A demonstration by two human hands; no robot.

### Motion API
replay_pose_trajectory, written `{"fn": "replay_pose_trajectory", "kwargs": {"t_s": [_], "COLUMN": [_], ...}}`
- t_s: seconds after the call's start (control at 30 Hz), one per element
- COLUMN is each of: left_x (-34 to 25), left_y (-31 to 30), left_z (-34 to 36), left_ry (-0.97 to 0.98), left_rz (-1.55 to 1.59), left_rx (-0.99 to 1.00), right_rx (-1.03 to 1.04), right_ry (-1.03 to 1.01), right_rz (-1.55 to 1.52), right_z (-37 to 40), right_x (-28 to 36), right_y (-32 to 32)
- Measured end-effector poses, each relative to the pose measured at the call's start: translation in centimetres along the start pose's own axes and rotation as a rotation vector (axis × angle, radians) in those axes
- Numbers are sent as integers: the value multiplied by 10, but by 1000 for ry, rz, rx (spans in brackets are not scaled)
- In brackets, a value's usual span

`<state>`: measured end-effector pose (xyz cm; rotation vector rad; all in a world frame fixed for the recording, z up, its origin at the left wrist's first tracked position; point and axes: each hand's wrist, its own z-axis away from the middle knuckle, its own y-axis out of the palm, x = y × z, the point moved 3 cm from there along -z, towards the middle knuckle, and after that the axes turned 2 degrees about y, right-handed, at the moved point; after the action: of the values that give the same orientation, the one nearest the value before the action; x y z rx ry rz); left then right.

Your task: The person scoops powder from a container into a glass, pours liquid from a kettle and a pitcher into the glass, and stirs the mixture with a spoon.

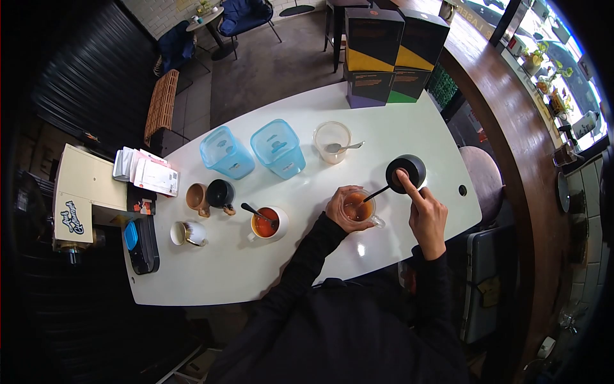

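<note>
My left hand (342, 208) is curled around a clear glass mug (377, 215) with orange-brown liquid inside. My right hand (427, 217) grips a black gooseneck kettle (412, 168), one finger resting on its lid; the handle is hidden under the hand. The kettle's thin spout (377, 192) reaches over the mug's rim. I cannot make out any stream of water. To the left, a white mug (279, 225) holds reddish-orange liquid and a dark-handled spoon (256, 212). A clear plastic cup (332, 131) with a metal spoon (348, 147) across it stands beyond my left hand.
Two blue translucent containers (217, 157) stand at the back of the white table (211, 275). A brown mug (196, 197), a black mug (220, 192) and a pale mug (187, 233) sit at left. Stacked black boxes (374, 51) occupy the far edge; a beige machine (77, 192) is leftmost.
</note>
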<state>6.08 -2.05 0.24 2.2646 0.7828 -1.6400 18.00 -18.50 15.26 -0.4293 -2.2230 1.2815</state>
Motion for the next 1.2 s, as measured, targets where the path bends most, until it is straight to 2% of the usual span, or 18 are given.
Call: {"fn": "replay_pose_trajectory", "kwargs": {"t_s": [0.2,0.5,0.6,0.67,0.9,0.97,1.2], "left_x": [0,-7,-7,-8,-8,-9,-12], "left_y": [0,1,2,-1,-2,-1,-1], "left_z": [-1,-1,-1,-2,-3,-2,-3], "left_ry": [48,-10,-54,63,73,-4,32], "left_rz": [-18,45,154,-16,-75,-23,-12], "left_rx": [-7,0,10,-5,2,8,3], "right_rx": [-1,-6,-13,-15,-16,-21,-22], "right_ry": [1,-5,-7,-8,-11,-13,-25], "right_rz": [-4,-2,-5,-6,-8,-16,-6], "right_z": [0,1,1,2,1,2,6], "right_x": [0,-1,-2,-1,-1,-1,-4], "right_y": [0,2,2,2,1,0,0]}}
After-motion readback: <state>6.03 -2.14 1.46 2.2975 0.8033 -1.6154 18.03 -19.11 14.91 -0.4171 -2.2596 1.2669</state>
